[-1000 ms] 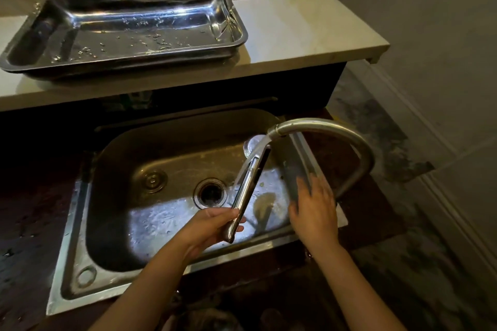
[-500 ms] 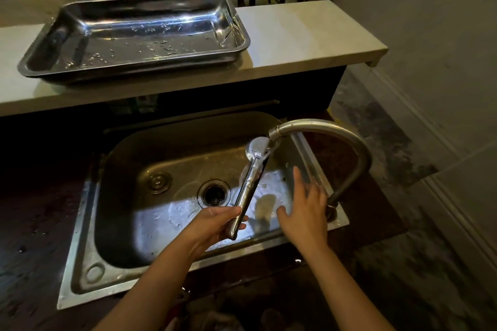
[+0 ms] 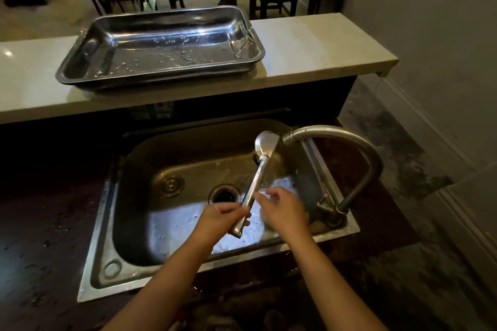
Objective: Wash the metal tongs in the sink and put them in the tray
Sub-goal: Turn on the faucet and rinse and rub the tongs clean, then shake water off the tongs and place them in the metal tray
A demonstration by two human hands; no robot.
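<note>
The metal tongs (image 3: 260, 169) slant over the steel sink (image 3: 150, 223), spoon-shaped tip up beside the faucet spout (image 3: 291, 137). My left hand (image 3: 219, 219) is shut on their lower handle end. My right hand (image 3: 283, 211) is just right of the handle, its fingertips at the tongs' shaft; motion blur hides whether it grips. The wet steel tray (image 3: 161, 45) lies on the pale raised counter (image 3: 309, 48) behind the sink.
The curved faucet (image 3: 363, 164) arches over the sink's right rim. The drain (image 3: 224, 194) sits mid-basin. A dark wet worktop (image 3: 40, 236) surrounds the sink. Chairs and a table stand beyond the counter; a wall is at right.
My right hand has moved left from near the faucet base to the tongs' handle. The tongs' tip has come out from under the spout, to its left.
</note>
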